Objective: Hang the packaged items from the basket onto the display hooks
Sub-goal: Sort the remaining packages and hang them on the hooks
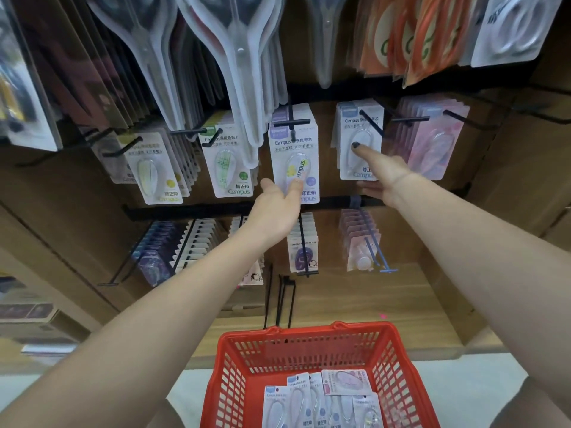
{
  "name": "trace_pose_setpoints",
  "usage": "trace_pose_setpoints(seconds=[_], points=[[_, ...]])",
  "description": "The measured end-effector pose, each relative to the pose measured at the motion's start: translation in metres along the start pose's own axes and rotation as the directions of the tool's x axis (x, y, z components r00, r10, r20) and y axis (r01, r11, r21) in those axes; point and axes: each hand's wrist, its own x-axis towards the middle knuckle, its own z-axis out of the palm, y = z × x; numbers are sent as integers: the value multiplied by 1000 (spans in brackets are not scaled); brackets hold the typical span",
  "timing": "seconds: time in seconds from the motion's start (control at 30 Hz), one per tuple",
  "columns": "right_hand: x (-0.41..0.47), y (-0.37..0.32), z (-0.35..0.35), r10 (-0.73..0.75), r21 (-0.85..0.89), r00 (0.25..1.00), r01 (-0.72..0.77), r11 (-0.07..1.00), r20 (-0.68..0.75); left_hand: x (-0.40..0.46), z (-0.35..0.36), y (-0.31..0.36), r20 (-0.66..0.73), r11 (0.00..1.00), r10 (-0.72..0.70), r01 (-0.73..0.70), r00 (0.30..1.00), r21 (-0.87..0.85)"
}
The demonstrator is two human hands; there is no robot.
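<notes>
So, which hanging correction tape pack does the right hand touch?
The blue-topped pack, second from the right in the middle row; the right hand presses a fingertip on its blister.

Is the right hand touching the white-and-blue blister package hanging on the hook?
Touching. The head view shows the right hand pressing its index fingertip on the white-and-blue blister package.
</notes>
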Motion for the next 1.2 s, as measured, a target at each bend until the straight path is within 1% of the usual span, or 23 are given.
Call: trace_pose_setpoints(seconds=[0.07,0.13,0.2,0.27,0.33,0.4,0.47,0.5,0.57,0.6,0.63,0.67,0.7,0.73,0.77,0.8,0.87,0.97,1.0,1.07,1.13,1.2], points=[[-2,3,3,-3,-53,999,1,999,-51,0,-2,-4,-5,1000,0,0,1000,-24],[-9,10,3,-32,-143,991,13,990,-129,-1,-6,-10,-6,999,5,-5,1000,-34],[-25,24,0,-100,-204,980,64,977,-170,-9,-9,-18,12,1000,-9,9,1000,-1],[-48,47,-4,-187,-214,966,147,966,-180,-25,-9,-30,27,999,-8,7,1000,37],[-73,74,-8,-285,-213,929,237,948,-234,-47,-4,-44,10,997,54,-54,998,53],[-97,106,-11,-357,-188,886,313,931,-296,-73,6,-66,-40,984,171,-169,984,61],[-119,142,-11,-372,-157,870,339,928,-325,-96,21,-94,-50,955,281,-274,958,117],[-129,163,-11,-362,-152,875,329,932,-322,-105,29,-112,-17,939,311,-304,950,163],[-141,210,-9,-294,-176,917,253,951,-269,-118,49,-149,117,910,302,-322,946,260],[-143,237,-8,-216,-213,953,171,962,-212,-122,60,-170,207,898,257,-312,944,309],[-145,263,-6,-106,-267,985,67,961,-137,-124,72,-190,294,880,200,-303,935,365],[-145,289,-6,28,-317,998,-46,947,-62,-123,83,-211,372,856,115,-282,921,433],[-144,315,-8,174,-358,985,-161,920,5,-121,94,-232,436,829,17,-256,900,496],[-143,337,-11,315,-394,947,-268,879,57,-119,104,-251,486,800,-107,-215,868,561],[-143,356,-13,432,-431,896,-353,830,99,-116,112,-269,517,770,-217,-180,828,612],[-142,373,-14,514,-470,848,-406,784,126,-112,119,-285,529,744,-317,-139,787,653],[-142,402,-14,599,-541,790,-447,712,135,-107,132,-313,515,733,-455,-22,726,679],[-141,434,-8,654,-652,744,-430,624,136,-107,148,-358,475,749,-542,142,693,647],[-139,442,-6,674,-670,725,-432,603,139,-109,153,-375,455,732,-584,195,673,652],[-135,460,1,703,-673,696,-451,586,145,-115,162,-402,416,712,-645,305,641,633],[-132,475,9,718,-658,678,-471,588,156,-120,173,-431,397,714,-680,434,616,550],[-130,491,19,731,-654,668,-493,573,137,-122,188,-463,365,699,-712,560,600,444]])
